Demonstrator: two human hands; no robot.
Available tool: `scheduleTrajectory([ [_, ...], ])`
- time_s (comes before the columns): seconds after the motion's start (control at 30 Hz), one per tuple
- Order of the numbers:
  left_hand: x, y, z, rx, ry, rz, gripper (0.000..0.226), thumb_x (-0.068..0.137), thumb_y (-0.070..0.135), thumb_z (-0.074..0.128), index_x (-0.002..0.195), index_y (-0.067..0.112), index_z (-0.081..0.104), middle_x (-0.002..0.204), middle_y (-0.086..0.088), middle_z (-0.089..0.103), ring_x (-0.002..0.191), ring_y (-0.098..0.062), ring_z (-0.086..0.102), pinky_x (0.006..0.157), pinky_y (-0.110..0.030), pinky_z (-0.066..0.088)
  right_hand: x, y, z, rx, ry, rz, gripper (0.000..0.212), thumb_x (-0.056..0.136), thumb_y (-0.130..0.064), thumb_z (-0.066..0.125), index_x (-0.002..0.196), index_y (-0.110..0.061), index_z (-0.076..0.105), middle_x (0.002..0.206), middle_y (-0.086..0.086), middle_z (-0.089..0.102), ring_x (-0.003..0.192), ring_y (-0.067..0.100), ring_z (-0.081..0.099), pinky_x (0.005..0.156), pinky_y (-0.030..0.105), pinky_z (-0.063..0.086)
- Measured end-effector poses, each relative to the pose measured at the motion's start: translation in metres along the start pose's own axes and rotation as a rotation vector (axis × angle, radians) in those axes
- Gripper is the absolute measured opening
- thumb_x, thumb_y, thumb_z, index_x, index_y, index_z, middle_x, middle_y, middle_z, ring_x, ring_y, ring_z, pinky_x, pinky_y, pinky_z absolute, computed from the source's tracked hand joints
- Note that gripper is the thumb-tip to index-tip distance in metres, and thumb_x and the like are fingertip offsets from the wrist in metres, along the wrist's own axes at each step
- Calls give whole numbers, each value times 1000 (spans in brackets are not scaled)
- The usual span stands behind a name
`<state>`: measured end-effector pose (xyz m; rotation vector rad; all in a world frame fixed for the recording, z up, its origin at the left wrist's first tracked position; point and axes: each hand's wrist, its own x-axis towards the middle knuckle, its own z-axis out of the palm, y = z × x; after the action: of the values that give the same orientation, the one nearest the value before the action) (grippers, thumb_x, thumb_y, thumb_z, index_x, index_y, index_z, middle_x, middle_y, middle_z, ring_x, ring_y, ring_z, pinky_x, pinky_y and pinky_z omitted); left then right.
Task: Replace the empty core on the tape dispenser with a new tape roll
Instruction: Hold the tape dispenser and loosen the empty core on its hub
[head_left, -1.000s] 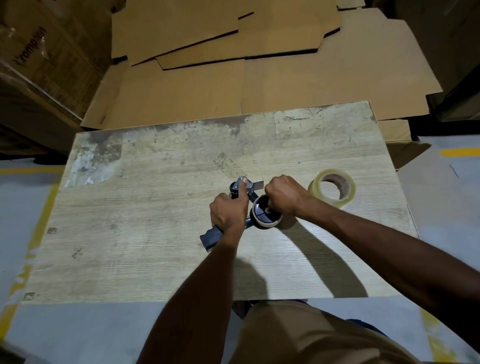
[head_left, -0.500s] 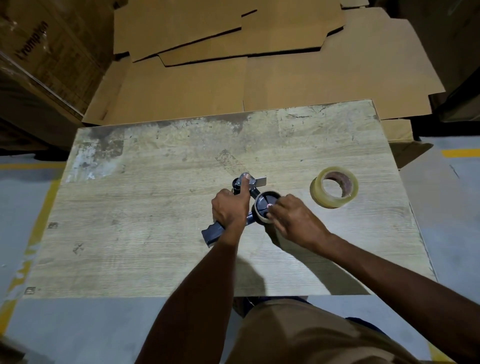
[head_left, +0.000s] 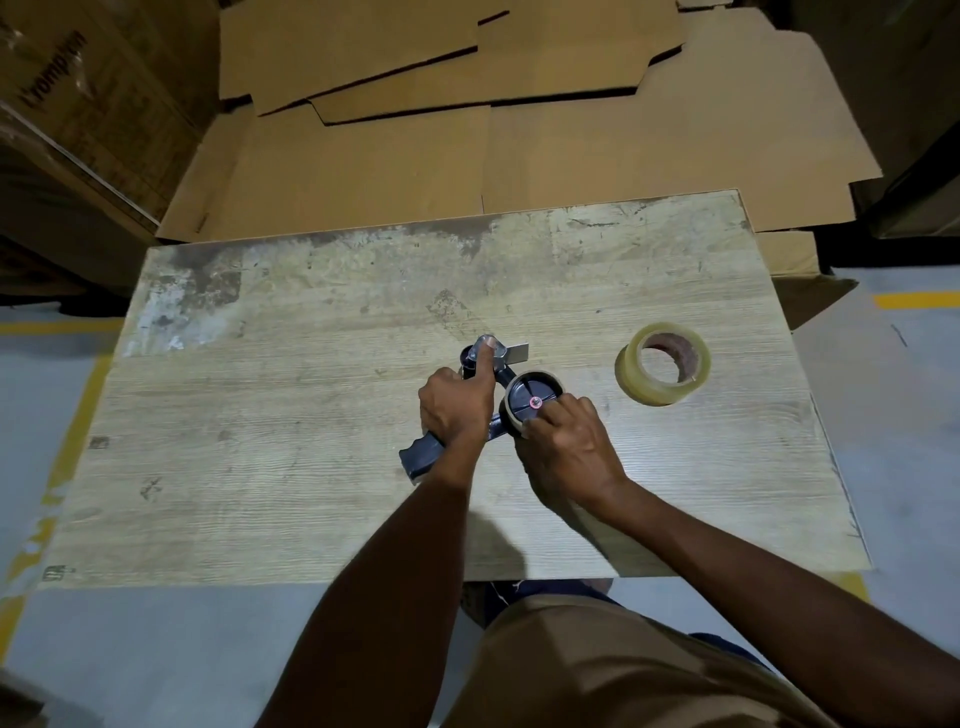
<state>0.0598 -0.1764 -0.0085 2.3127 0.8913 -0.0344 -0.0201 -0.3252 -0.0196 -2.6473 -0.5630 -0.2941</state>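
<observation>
A dark blue tape dispenser (head_left: 423, 457) lies on its side in the middle of the worn wooden board (head_left: 260, 467). My left hand (head_left: 457, 405) presses it down, with the forefinger stretched over the metal blade end. The empty cardboard core (head_left: 511, 413) sits on the dispenser's black wheel (head_left: 532, 392), which has a red centre. My right hand (head_left: 566, 447) grips the near side of the core with its fingertips. A new roll of clear tape (head_left: 662, 364) lies flat on the board to the right, apart from both hands.
Flattened cardboard sheets (head_left: 467, 156) lie behind the board. A printed carton (head_left: 78, 104) stands at the back left. Grey floor with yellow lines (head_left: 914, 299) surrounds the board. My knee in tan cloth (head_left: 597, 665) is below the near edge.
My right hand has shifted from the far side of the core round to its near side and now pinches the rim. The left hand and the dispenser have stayed in place.
</observation>
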Motion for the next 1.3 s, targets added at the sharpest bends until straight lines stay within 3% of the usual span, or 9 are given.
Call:
scheduleTrajectory([
  [0.23, 1, 0, 1, -18, -4, -5, 87, 76, 93, 52, 71, 7, 62, 77, -11, 67, 72, -30, 64, 58, -33, 45, -7, 38, -4, -16, 41, -204, 11, 88, 2, 66, 93, -5, 73, 85, 8, 64, 80, 29, 56, 69, 37, 36],
  [0.4, -1, 0, -1, -46, 5, 0, 83, 76, 91, 54, 64, 9, 56, 67, -6, 58, 65, -26, 60, 53, -30, 38, -11, 51, -8, -60, 75, -303, 15, 96, -2, 61, 101, -1, 75, 94, 11, 69, 83, 28, 57, 68, 37, 40],
  [0.6, -2, 0, 0, -56, 11, -6, 83, 76, 91, 56, 65, 9, 57, 67, -5, 59, 65, -25, 60, 54, -30, 40, -21, 25, 1, -46, 104, -198, 20, 97, -11, 62, 110, -1, 72, 106, 17, 67, 93, 33, 59, 73, 39, 39],
  [0.83, -2, 2, -1, -42, 0, -17, 84, 77, 91, 54, 69, 8, 59, 72, -7, 60, 67, -25, 59, 54, -30, 37, -20, 13, 11, -29, 192, -124, 10, 96, -5, 66, 100, 2, 72, 98, 17, 67, 83, 34, 61, 68, 40, 41],
  [1.03, -3, 2, -2, -51, 12, -16, 80, 77, 89, 57, 61, 11, 49, 68, -6, 57, 65, -26, 57, 52, -30, 34, -24, 12, 16, 10, 209, -17, 7, 95, -6, 68, 98, 1, 69, 100, 16, 65, 89, 33, 58, 76, 41, 46],
  [1.2, -4, 3, -2, -40, 22, -9, 80, 78, 89, 56, 61, 11, 48, 70, -8, 59, 66, -26, 57, 52, -31, 31, -19, 4, 15, 13, 86, 50, 11, 93, -9, 68, 102, -4, 64, 99, 11, 58, 89, 30, 52, 77, 41, 44],
  [1.3, -5, 4, -2, -50, 22, -12, 80, 77, 90, 57, 59, 12, 46, 69, -8, 58, 66, -27, 58, 50, -30, 29, -6, -1, 4, -34, -42, 105, 23, 85, -14, 72, 103, -11, 58, 98, 6, 54, 90, 26, 45, 76, 37, 37],
])
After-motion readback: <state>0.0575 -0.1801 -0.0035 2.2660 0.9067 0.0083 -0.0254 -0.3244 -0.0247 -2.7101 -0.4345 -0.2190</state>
